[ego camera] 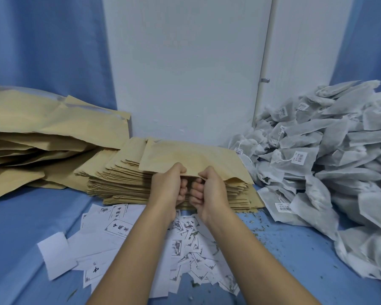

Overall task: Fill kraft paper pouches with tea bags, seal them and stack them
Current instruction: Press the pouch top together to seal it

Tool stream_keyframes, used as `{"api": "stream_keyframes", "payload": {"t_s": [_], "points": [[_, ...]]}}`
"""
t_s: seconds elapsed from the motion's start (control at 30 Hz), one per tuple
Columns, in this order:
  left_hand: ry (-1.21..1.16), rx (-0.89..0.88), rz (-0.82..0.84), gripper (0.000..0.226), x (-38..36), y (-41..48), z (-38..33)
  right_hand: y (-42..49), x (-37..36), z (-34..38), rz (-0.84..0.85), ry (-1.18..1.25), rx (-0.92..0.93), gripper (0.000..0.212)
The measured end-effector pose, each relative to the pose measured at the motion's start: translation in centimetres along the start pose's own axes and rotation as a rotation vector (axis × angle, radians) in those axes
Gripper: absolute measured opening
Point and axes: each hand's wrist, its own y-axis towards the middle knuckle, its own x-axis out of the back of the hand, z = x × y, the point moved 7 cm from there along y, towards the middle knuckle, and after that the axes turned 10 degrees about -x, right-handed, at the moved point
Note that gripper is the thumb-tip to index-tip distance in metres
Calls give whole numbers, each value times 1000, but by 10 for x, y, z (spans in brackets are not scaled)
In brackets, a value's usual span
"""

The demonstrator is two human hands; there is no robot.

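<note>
A kraft paper pouch [191,158] lies on top of a thick stack of flat pouches [123,186] in the middle of the table. My left hand [169,186] and my right hand [207,190] both pinch its near edge, thumbs on top and fingers curled beneath, knuckles almost touching. The edge is lifted slightly off the stack. A large heap of white tea bags [330,159] with strings and barcode tags fills the right side. A pile of bulkier kraft pouches [42,133] lies at the left.
White printed paper labels [180,245] are scattered on the blue table cover [31,216] under my forearms. Loose tea crumbs [268,227] dot the cloth at the right. A white wall panel and blue curtains stand behind.
</note>
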Motion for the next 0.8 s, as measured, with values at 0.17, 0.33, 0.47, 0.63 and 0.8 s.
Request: {"api": "stream_keyframes", "payload": {"t_s": [0.17,0.33,0.47,0.63,0.8], "points": [[-38,25,56,28,-7,-1,3,-3,-2,4,91,-48,-80,32],[-189,26,7,26,-7,-1,4,-1,-2,5,50,50,-56,28],[-205,-19,-61,23,5,4,-2,-1,1,5,44,108,-63,30],[-98,-1,-69,22,8,3,1,0,-4,-1,87,33,-64,29],[-37,14,4,24,3,4,1,-2,-6,0,86,-69,-73,25]]}}
